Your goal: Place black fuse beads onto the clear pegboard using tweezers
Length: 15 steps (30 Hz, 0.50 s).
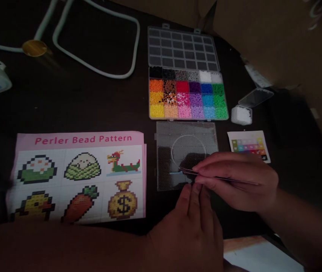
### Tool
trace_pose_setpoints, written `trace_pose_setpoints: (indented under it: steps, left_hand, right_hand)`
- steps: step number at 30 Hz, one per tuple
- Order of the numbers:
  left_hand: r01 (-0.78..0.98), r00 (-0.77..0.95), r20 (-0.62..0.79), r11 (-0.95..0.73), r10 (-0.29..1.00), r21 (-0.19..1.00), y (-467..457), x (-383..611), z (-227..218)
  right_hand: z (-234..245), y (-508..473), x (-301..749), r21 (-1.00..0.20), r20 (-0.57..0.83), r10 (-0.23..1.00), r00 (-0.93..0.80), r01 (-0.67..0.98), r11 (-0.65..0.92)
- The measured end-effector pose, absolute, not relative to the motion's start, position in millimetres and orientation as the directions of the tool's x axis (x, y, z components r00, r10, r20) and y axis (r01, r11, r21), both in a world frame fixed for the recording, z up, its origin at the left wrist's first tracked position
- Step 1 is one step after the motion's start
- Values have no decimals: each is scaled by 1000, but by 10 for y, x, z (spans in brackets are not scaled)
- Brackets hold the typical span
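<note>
My right hand [234, 181] pinches thin metal tweezers [189, 172], whose tips rest on a clear square pegboard [186, 139] beside a short row of light blue beads [174, 173]. A clear circular pegboard [188, 151] lies on top of the square one. My left hand [191, 226] lies in front of the pegboard, its extended fingers touching the board's near edge and holding nothing.
An open bead box [187, 94] with several coloured compartments sits behind the pegboard. A pink pattern sheet [78, 173] lies at left. A small tub of white beads [241, 114] and a colour card [250, 145] are at right. A white cable [98, 68] loops at back left.
</note>
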State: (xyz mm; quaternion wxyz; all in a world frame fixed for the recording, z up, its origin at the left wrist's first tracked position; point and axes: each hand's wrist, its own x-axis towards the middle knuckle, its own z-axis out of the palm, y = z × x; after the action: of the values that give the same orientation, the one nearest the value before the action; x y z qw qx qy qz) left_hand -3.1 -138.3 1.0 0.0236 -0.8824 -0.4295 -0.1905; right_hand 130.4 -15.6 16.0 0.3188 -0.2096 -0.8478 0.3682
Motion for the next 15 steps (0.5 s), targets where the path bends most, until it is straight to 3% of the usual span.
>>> trace_pose_setpoints:
  steps: [15]
  left_hand:
    - [760, 564, 347, -635, 749, 136, -1387, -34, 15]
  right_hand:
    - [169, -141, 1300, -762, 370, 597, -712, 135, 633]
